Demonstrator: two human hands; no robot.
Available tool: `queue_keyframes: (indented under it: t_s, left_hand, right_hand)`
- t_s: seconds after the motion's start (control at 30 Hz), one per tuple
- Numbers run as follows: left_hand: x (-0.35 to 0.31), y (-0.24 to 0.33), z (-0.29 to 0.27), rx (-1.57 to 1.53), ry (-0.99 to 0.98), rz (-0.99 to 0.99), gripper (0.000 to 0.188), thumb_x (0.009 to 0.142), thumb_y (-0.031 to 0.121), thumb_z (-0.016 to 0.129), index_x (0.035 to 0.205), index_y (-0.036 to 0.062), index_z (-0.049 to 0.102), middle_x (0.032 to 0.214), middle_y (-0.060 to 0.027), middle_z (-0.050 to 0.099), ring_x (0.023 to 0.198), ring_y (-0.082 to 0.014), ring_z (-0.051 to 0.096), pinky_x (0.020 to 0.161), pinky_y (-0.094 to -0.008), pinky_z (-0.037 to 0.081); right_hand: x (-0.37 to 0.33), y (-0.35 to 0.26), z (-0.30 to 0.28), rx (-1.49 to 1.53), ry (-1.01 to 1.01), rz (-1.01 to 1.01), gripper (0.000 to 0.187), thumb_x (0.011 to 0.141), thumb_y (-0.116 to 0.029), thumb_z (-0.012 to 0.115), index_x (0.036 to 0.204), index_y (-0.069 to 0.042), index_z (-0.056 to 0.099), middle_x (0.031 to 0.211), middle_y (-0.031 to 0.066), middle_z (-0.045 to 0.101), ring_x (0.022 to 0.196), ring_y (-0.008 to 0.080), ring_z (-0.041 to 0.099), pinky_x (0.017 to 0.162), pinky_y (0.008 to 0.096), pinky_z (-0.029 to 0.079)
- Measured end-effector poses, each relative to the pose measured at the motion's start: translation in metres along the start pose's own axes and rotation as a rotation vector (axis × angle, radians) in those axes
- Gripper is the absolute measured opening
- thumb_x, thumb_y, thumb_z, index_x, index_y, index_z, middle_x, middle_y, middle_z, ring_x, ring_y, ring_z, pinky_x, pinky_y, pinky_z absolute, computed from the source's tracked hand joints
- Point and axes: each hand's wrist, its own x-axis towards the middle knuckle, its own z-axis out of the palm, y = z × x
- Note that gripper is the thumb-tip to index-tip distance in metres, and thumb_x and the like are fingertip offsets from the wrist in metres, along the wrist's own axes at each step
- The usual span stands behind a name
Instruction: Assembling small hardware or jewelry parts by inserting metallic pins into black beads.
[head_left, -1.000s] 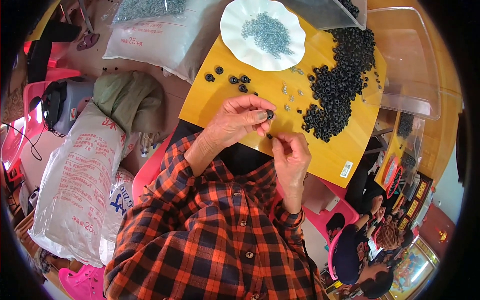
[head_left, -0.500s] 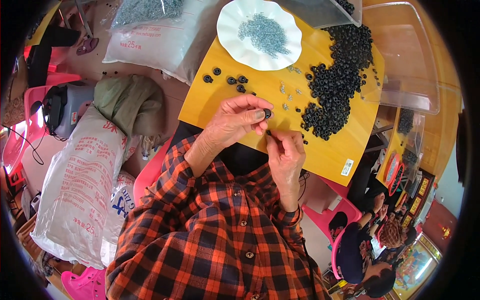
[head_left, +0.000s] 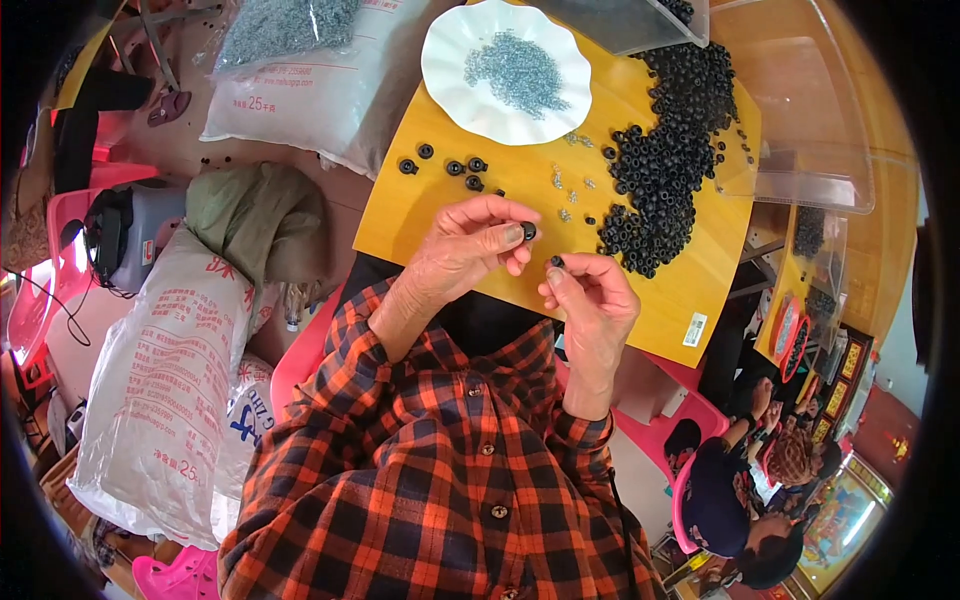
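"What was in the left hand (head_left: 468, 243)?"

"A round black piece (head_left: 529, 231), pinched between thumb and fingers over the near part of the yellow desk (head_left: 395, 215). Its underside was hidden by the grip."

"And the right hand (head_left: 597, 300)?"

"Its thumb and forefinger were closed on a smaller black part (head_left: 557, 261), held up just beside the left hand's fingers. The two hands were near each other but apart."

"Where did the rest lie?"

"A heap of black rings (head_left: 650, 190) spread over the right side, and a few loose black pieces (head_left: 455, 168) sat beyond the left hand."

"What lay between those?"

"Some small clear bits (head_left: 558, 178), scattered on the wood. Farther back, a scalloped white plate (head_left: 436, 60) bore a pile of clear, bluish-grey grains (head_left: 515, 75)."
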Motion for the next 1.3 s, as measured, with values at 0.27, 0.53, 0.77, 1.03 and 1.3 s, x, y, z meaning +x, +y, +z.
queue_keyframes:
  t_s: [0.27,0.53,0.77,1.03,1.3]
  left_hand:
    - [0.000,0.001,0.002,-0.007,-0.001,-0.013,0.023,0.091,0.002,0.062,0.114,-0.0044,0.063,0.095,-0.0097,0.066,0.079,-0.0157,0.065,0.068,-0.0277,0.054]
    - [0.000,-0.001,0.002,0.010,0.003,-0.005,0.022,0.092,0.003,0.061,0.113,-0.0025,0.064,0.097,-0.0100,0.067,0.079,-0.0153,0.066,0.065,-0.0264,0.055]
    - [0.001,-0.001,0.002,0.002,0.006,0.000,0.022,0.092,0.002,0.061,0.113,-0.0026,0.064,0.092,-0.0090,0.067,0.079,-0.0156,0.066,0.065,-0.0273,0.055]
    - [0.001,-0.002,0.001,0.021,-0.018,0.015,0.022,0.092,0.003,0.062,0.113,-0.0028,0.064,0.092,-0.0091,0.067,0.079,-0.0150,0.066,0.066,-0.0267,0.057]
    - [0.001,-0.001,0.002,0.017,0.002,-0.009,0.021,0.092,0.004,0.061,0.112,-0.0033,0.064,0.092,-0.0105,0.067,0.078,-0.0160,0.066,0.064,-0.0272,0.056]
  right_hand:
    - [0.003,-0.002,0.004,0.028,0.013,0.015,0.015,0.085,0.006,0.064,0.100,0.003,0.063,0.087,0.0094,0.066,0.068,0.0122,0.063,0.059,0.0222,0.049]
    - [0.004,-0.002,0.010,-0.020,0.007,-0.044,0.014,0.089,0.002,0.062,0.102,0.005,0.065,0.088,0.0096,0.066,0.067,0.0122,0.062,0.059,0.0230,0.049]
    - [0.004,0.000,0.012,-0.035,-0.002,-0.098,0.014,0.088,0.003,0.062,0.103,0.005,0.064,0.089,0.0097,0.066,0.069,0.0127,0.063,0.059,0.0234,0.050]
    - [0.006,0.001,0.011,0.035,-0.012,-0.104,0.016,0.088,0.006,0.061,0.103,0.004,0.063,0.089,0.0094,0.065,0.069,0.0126,0.062,0.060,0.0234,0.049]
    - [0.008,0.003,0.011,0.040,-0.024,-0.063,0.018,0.087,0.006,0.061,0.105,0.004,0.064,0.089,0.0087,0.066,0.070,0.0122,0.062,0.060,0.0230,0.048]
